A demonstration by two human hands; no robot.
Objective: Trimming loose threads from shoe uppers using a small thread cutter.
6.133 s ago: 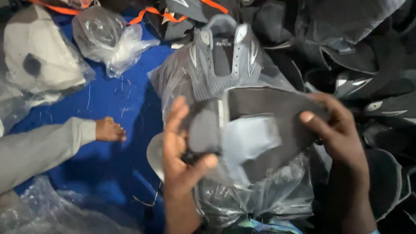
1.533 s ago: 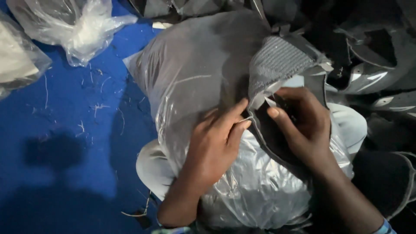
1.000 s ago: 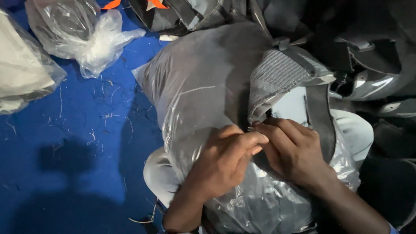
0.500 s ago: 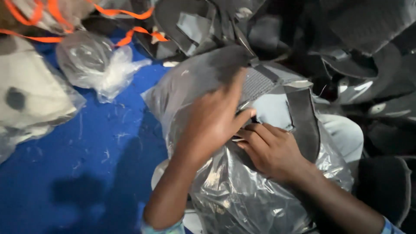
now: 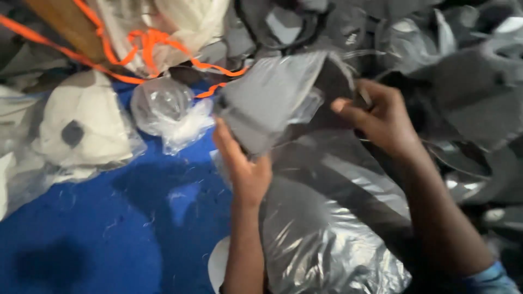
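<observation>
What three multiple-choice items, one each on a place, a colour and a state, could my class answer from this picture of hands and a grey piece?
1. Where does the crumpled clear bag lie?
A. left of the grey piece
B. on the right wrist
C. under the sleeve

2. What colour is the strap at the top left?
A. green
B. orange
C. black

3. How is the grey piece held?
A. lying untouched
B. by one hand
C. by both hands

Answers: 1 A, it sits on the blue surface beside the piece. 2 B, bright orange loops show. 3 C, the left hand grips below and the right hand grips its right edge.
</observation>
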